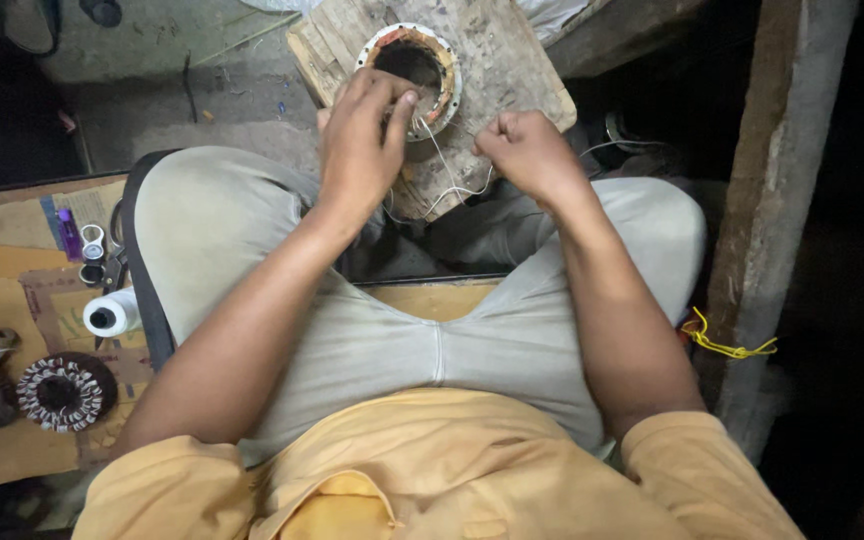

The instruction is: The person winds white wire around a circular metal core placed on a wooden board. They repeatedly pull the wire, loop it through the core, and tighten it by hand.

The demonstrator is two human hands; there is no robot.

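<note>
Ring-shaped motor stator (410, 62) on a worn wooden block (512, 70) at the far centre, left hand (360, 140) fingers closed on its near rim, right hand (527, 150) just right, fist pinching white thread (447, 170) running to the stator

Dim, sharp centre; black right edge

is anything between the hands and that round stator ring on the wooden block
Nothing visible does. The left hand already rests on the rim of the stator ring, and the right hand pinches the white thread running from it, beside the wooden block.
</note>
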